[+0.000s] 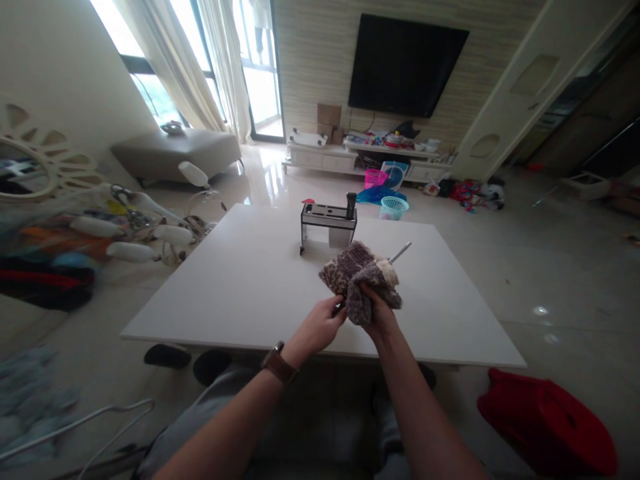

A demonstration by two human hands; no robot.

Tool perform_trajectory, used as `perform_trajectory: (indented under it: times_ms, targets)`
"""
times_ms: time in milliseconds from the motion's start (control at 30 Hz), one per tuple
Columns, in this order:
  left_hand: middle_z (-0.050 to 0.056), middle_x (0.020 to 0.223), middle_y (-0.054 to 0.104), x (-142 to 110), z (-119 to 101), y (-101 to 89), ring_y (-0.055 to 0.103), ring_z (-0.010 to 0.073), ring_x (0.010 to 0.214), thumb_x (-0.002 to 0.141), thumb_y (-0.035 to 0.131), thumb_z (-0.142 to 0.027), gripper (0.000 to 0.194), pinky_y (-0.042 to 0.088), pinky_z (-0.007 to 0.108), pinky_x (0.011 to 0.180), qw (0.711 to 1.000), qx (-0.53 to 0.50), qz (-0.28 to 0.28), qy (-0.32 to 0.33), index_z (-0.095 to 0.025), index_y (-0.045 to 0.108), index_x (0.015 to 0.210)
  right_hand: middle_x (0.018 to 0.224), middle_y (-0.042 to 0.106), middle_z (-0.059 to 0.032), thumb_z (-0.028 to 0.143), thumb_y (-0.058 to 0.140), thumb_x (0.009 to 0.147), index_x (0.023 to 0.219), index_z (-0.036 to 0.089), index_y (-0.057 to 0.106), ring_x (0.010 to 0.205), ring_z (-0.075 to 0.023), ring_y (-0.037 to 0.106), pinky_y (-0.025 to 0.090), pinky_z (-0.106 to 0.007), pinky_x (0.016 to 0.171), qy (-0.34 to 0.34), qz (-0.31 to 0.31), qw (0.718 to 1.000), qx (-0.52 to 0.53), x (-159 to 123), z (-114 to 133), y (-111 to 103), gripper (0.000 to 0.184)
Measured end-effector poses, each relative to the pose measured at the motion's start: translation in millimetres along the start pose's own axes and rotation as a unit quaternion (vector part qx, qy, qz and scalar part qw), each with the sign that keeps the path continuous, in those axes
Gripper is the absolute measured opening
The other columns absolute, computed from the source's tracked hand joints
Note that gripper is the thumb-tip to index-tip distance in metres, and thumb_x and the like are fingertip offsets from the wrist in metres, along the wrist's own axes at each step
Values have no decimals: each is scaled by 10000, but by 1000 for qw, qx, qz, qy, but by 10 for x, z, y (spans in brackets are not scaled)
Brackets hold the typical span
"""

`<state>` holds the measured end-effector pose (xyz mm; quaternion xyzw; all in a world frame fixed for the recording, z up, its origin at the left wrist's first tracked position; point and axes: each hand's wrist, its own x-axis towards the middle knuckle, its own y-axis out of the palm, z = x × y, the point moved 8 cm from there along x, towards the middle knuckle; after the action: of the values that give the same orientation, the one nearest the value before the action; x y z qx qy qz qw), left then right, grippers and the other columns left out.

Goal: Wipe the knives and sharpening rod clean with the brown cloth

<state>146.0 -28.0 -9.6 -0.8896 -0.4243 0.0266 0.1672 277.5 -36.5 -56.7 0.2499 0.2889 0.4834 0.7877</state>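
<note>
My left hand (326, 325) is closed on the dark handle of what looks like a knife, just above the table's near edge. Around its middle is a brown and cream fuzzy cloth (357, 270), bunched up and gripped by my right hand (381, 319). Beyond the cloth a slim grey metal blade (401, 251) pokes out toward the upper right, in line with the handle; the rest of it is hidden. A knife rack (327, 215) with a dark top and see-through sides stands behind the cloth. One black-handled knife (351, 205) is upright in its right end.
The white table (225, 293) spreads around my hands. Behind it on the floor are a mint basket (394, 209) and a pink basket (375, 177). A red stool or seat (547, 420) stands at lower right. A chandelier-like lamp (165, 233) lies to the left.
</note>
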Motion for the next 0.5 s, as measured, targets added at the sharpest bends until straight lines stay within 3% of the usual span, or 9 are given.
perform_trajectory:
  times_ms: [167,333,500]
  targets:
    - [75,973,741,-57,-32,-32,603,202,837,969,524,-331,236,404,290,757,1000,15,3,3,-164,688,997,949,804,-8,241,894,674,984,224,742,969,-240,767,638,-429,962,-12,-33,999,4,17,-8,42,346]
    - [5,704,618,-102,-68,-177,485,156,668,937,560,-327,221,312,277,641,997,80,-4,-11,-183,643,792,1014,810,-7,336,851,754,992,230,755,1007,-200,756,607,-384,1003,-73,-42,996,38,70,292,-20,277]
    - [5,694,618,-111,-59,-238,487,156,660,914,577,-319,205,296,278,621,997,74,-7,-11,-181,671,796,1087,807,-14,397,808,818,1054,241,760,1095,-194,737,587,-380,1033,-75,-36,995,48,128,472,-80,287]
